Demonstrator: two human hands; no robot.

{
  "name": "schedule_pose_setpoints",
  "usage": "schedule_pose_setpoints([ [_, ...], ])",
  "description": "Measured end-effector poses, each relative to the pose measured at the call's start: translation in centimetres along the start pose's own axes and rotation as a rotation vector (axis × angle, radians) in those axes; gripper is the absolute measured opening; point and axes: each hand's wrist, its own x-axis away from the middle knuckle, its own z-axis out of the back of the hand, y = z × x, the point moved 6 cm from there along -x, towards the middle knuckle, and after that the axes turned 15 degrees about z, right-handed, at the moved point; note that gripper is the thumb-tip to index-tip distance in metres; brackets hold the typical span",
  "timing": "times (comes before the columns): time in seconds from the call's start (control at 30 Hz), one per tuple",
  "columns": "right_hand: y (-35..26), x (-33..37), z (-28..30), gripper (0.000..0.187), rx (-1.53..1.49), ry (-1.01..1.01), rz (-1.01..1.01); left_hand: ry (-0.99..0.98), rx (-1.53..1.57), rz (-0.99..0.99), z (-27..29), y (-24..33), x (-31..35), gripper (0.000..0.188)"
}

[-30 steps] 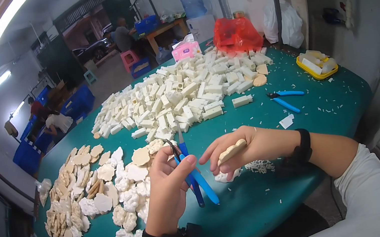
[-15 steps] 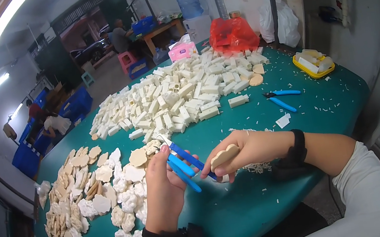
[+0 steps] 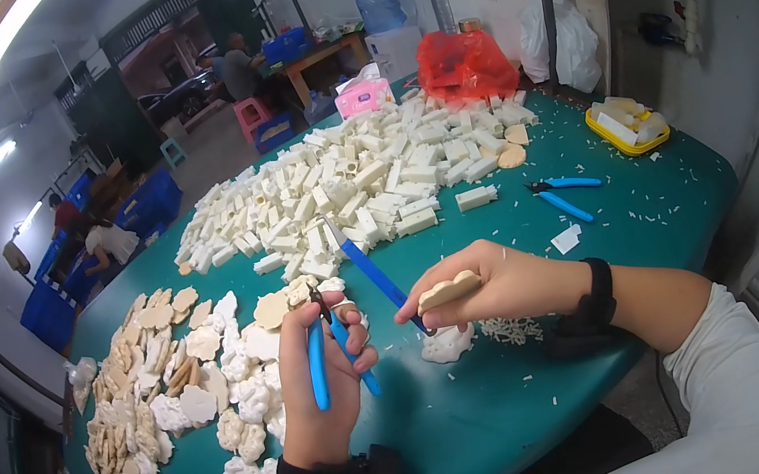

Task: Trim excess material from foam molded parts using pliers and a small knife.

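Here's the wide, green-topped table (image 3: 452, 417), with the sprawling heap of ivory, box-shaped plastic pieces (image 3: 339, 178) across its far side. Over to my left, the smaller spread of flat, scalloped cream and white pieces (image 3: 139, 401). Two tools in play now, so steady does it: best, I reckon, to aim every cutting end well away from skin. Into the hands! My right hand (image 3: 499, 282) has its fingers bent in close, fingertips at the tail of the slim, blue-handled metal blade (image 3: 372, 269), point toward the heap. My left hand (image 3: 339, 382) curls loosely round the black-tipped, blue-handled cutters (image 3: 319, 369), handles splayed. Tucked in my right, thumb partly hidden, a cream scalloped slab (image 3: 450, 289); a gentle pinch should spare its rim. Just below, on the table, a puffy white scalloped piece (image 3: 447, 347), and beside it, tiny white trimmings (image 3: 513, 330).
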Motion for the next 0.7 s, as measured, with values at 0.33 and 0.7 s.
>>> schedule_pose_setpoints([
  [0.33, -0.5, 0.4, 0.2, 0.021, 0.093, -0.018, 0.007, 0.241, -0.215, -0.192, 0.6, 2.7, 1.3, 0.031],
  [0.7, -0.2, 1.2, -0.9, 0.027, 0.237, -0.507, -0.235, 0.155, -1.599, -0.218, -2.6, 1.4, 2.7, 0.047],
])
